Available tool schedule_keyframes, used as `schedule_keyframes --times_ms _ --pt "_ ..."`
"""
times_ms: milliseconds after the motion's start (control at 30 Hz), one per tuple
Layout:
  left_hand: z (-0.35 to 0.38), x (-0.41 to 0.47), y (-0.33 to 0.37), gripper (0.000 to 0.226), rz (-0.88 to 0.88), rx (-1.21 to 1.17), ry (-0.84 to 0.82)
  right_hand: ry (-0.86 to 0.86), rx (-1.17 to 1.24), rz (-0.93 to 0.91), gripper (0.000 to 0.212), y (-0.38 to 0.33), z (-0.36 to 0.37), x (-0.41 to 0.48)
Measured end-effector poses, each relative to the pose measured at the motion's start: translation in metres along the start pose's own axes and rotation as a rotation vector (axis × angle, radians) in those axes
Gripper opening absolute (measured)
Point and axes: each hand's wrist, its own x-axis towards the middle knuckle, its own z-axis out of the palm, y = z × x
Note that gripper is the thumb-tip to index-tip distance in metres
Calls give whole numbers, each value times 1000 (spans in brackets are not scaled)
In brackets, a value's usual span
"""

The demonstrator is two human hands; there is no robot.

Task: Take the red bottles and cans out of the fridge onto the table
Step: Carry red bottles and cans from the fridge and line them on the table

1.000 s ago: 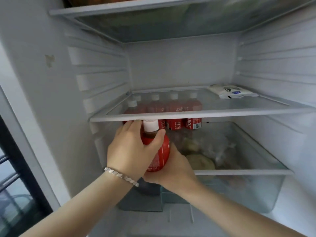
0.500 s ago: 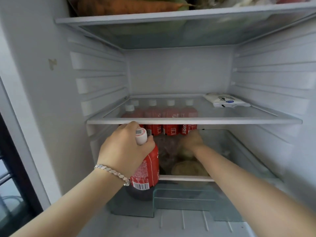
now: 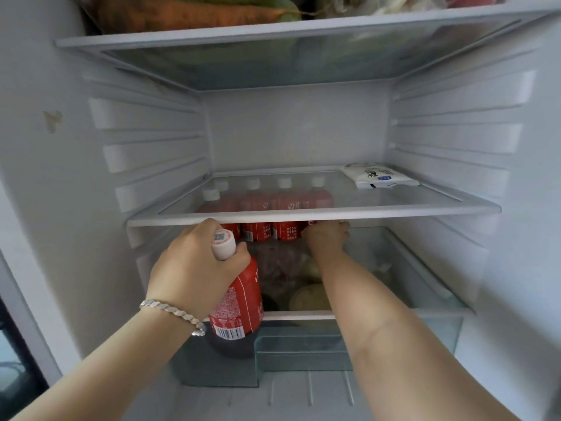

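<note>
My left hand (image 3: 194, 265) grips a red bottle (image 3: 239, 302) with a white cap by its neck, in front of the lower fridge space. It hangs tilted, cap toward me. A row of several more red bottles (image 3: 273, 230) with white caps stands at the back under the glass shelf (image 3: 409, 209). My right hand (image 3: 329, 237) reaches in under that shelf and closes around the rightmost bottle of the row, which it mostly hides.
A white pouch (image 3: 378, 176) lies on the glass shelf at the right. Carrots (image 3: 182, 13) and greens sit on the top shelf. The clear drawer (image 3: 425, 311) below holds bagged vegetables. The fridge walls close in left and right.
The bottle passed from both hands to my left hand alone and came lower and forward. My right hand let go and reached deeper, up to the rightmost bottle in the row.
</note>
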Motion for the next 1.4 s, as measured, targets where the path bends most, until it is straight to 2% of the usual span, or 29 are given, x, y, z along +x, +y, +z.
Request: schedule_keyframes --times_ms 67,167,233,300,367,467,533,733,867,933,1000,1100,1167,1300,1400 --pt "0 -1 0 25 -4 0 -5 -61 28 14 74 -2 -2 3" --pt "-2 -1 2 24 -3 -4 -26 -116 174 53 69 1 -1 6" --pt "-2 -2 3 24 -11 1 -42 -79 241 61 87 2 -7 -4" --pt "-3 -1 3 25 -13 4 -55 -80 164 45 101 3 -14 -14" --pt "-3 -1 3 25 -14 8 -57 -111 169 22 102 2 -24 -23" --pt "-4 -3 3 24 -2 48 -34 -215 355 -23 98 0 -36 -39" --pt "-6 -5 5 21 60 105 -5 -292 370 -41 93 0 -42 -54" --pt "-9 -13 11 12 279 399 21 -342 227 -259 88 26 -65 -121" --pt "-11 -4 11 11 255 307 -9 -330 194 -327 88 36 -87 -156" --pt "-13 -2 9 25 202 160 -31 -335 182 -329 88 37 -91 -168" --pt "-17 -5 6 49 195 63 -73 -381 201 -333 88 38 -92 -177" --pt "-24 -13 6 74 267 87 -122 -439 230 -368 79 40 -96 -190" --pt "-30 -17 7 79 251 93 -175 -443 197 -429 79 37 -100 -198" --pt "-35 -23 4 76 203 172 -293 -410 4 -703 93 28 -107 -201" --pt "-39 -29 0 58 185 232 -306 -462 -136 -824 95 19 -112 -199"
